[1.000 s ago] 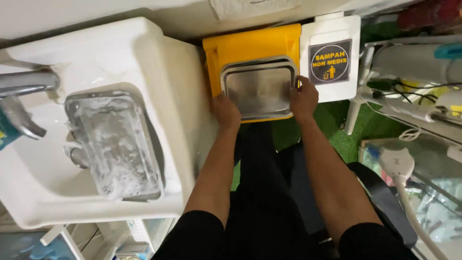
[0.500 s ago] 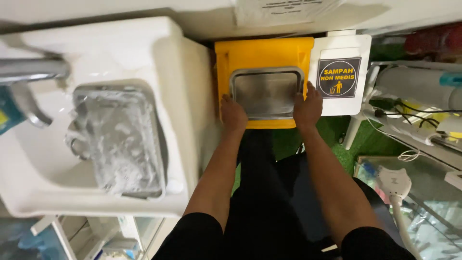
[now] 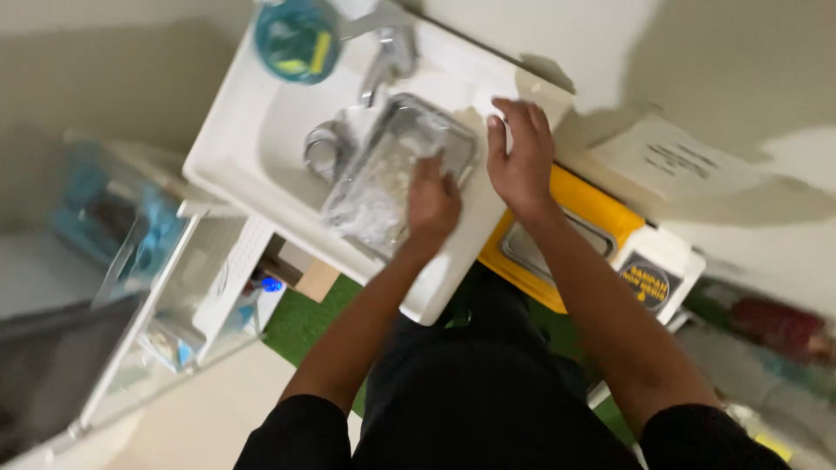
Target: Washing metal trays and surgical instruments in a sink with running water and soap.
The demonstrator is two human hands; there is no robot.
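Tray: a metal tray [image 3: 396, 178] lies tilted in the white sink [image 3: 261, 148], wet and foamy inside, one end under the tap [image 3: 383, 52].
Left hand [image 3: 433, 202]: on the tray's near rim, grip curled onto it.
Right hand [image 3: 520, 157]: fingers spread flat on the sink's edge, just beside the tray.
Around: a teal cup [image 3: 296, 39] by the tap; a yellow bin [image 3: 566, 235] with a steel flap beside the sink, partly hidden by the right forearm.

Light: dim, soft shadows were cast on wall | Blur: motion smear was seen throughout | Edges: left side defocused
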